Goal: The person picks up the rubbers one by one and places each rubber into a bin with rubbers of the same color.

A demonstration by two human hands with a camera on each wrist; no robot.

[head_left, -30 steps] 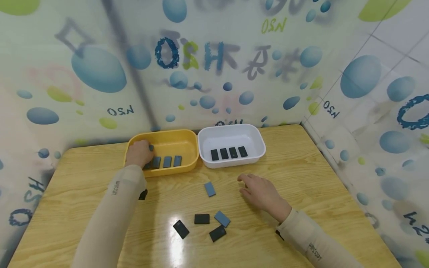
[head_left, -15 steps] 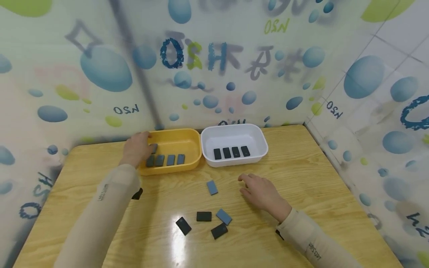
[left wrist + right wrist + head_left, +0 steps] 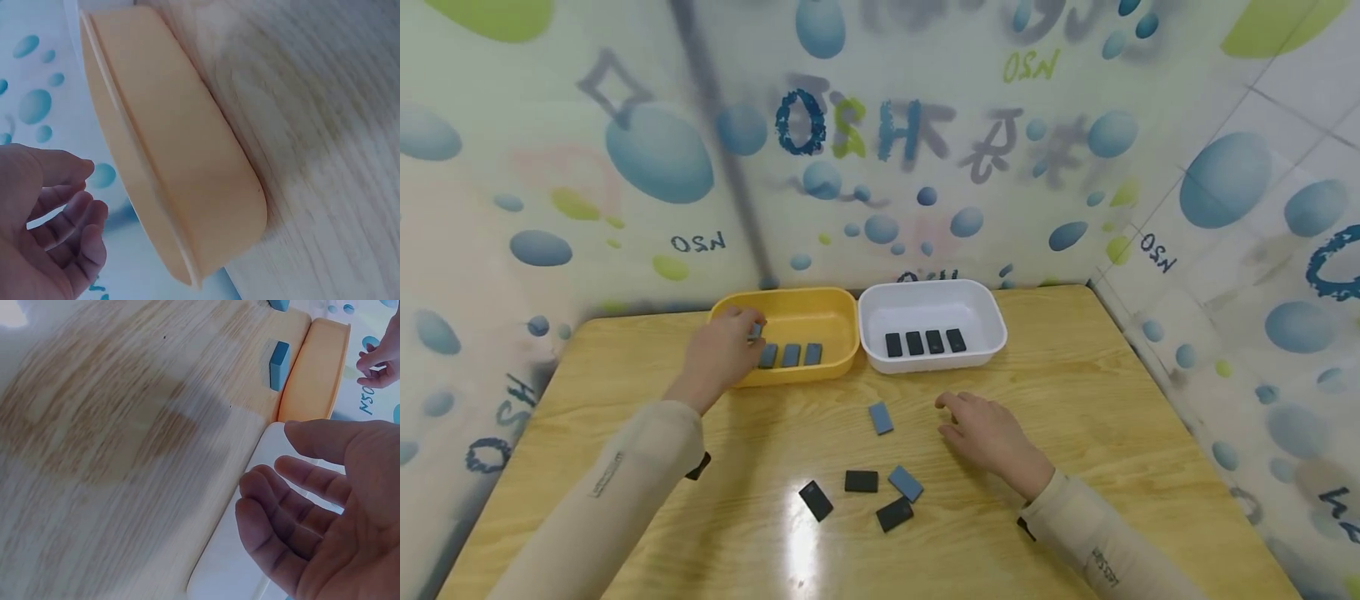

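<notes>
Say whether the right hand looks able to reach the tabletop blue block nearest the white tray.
Probably yes: the right hand looks empty, and only bare table shows between it and the blue block.

A wood-grained counter [image 3: 1060, 367] carries a yellow tray [image 3: 805, 374] partly under the left hand [image 3: 721, 348] and, just beside it, a white tray [image 3: 936, 362] beyond the right hand [image 3: 988, 437]. One blue piece [image 3: 881, 418] lies between the hands, closer to the right. Nearer the person than both hands lie a second blue piece [image 3: 906, 483] and three black pieces [image 3: 861, 482].
</notes>
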